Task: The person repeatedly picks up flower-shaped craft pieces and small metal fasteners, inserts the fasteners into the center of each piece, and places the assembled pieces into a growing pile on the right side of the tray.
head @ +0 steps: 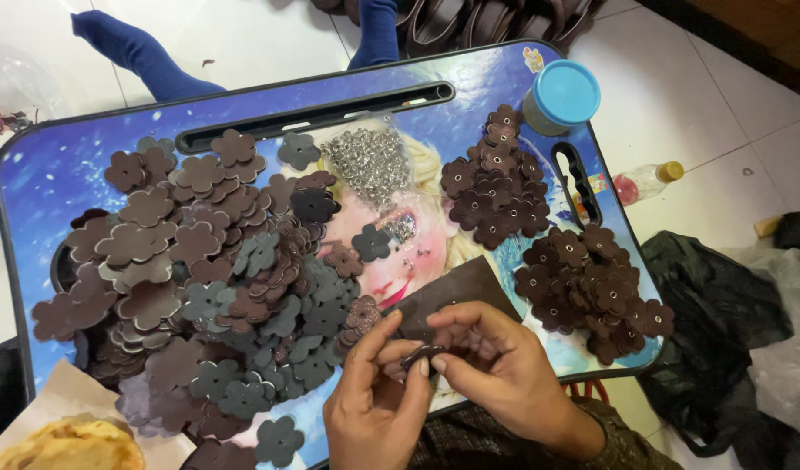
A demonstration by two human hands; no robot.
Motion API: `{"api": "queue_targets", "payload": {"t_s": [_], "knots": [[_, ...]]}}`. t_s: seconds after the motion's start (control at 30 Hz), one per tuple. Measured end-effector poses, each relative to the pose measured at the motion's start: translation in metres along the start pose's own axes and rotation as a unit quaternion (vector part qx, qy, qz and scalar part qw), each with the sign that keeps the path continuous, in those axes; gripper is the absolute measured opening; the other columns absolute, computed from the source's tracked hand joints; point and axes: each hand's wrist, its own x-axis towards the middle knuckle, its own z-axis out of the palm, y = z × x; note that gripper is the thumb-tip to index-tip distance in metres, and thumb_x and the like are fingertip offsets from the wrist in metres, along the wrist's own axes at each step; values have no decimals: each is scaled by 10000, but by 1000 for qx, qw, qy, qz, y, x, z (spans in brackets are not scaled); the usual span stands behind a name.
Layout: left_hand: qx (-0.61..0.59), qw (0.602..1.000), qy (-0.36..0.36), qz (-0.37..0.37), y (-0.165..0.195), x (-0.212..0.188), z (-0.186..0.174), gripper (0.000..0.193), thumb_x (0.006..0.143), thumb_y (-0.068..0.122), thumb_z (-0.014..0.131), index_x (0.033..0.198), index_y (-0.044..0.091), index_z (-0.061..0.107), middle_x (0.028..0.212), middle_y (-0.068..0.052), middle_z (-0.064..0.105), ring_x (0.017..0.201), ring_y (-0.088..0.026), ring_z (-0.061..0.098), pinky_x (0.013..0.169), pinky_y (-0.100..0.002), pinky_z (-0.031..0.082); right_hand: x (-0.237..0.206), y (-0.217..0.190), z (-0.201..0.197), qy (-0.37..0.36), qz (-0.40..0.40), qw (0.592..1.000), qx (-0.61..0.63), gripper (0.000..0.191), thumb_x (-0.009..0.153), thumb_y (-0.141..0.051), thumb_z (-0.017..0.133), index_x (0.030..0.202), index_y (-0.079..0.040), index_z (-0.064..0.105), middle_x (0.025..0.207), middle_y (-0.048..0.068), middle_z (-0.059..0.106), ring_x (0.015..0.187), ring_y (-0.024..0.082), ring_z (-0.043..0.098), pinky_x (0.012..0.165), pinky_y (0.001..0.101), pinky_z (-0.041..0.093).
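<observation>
- My left hand (376,402) and right hand (496,365) meet over the near edge of the counter (60,165), fingers (415,364) of both pinched on one small dark flower-shaped leather piece (420,353).
- Just beyond my fingers lies a brown leather sheet (457,292).
- Left of them spreads a heap of loose leather flowers (208,287); beyond, silver rivets (369,161).

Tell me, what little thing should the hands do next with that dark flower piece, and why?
Probably press the dark flower piece together and drop it on the finished pile at the right. Both the left hand and right hand pinch it at the fingertips, and the flowers in that pile show shiny centres like the silver studs.
</observation>
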Motion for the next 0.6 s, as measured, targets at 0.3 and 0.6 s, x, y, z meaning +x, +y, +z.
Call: {"api": "queue_targets", "payload": {"t_s": [0.3,0.6], "knots": [[18,994,-40,104,-31,-2,-6,547,813,-49,760,1315,47,565,935,-48,757,861,-103,724,788,-247,583,-5,3,3,-4,-1,1000,-14,364,892,94,684,1245,26,627,1038,80,689,970,131,676,842,286,565],[43,996,-17,76,-34,-1,-3,562,810,-23,770,1323,67,557,954,-70,812,843,-93,761,755,-222,592,1,-8,5,20,2,995,-100,332,857,74,693,1180,0,673,1024,72,717,950,117,697,808,276,584]]}}
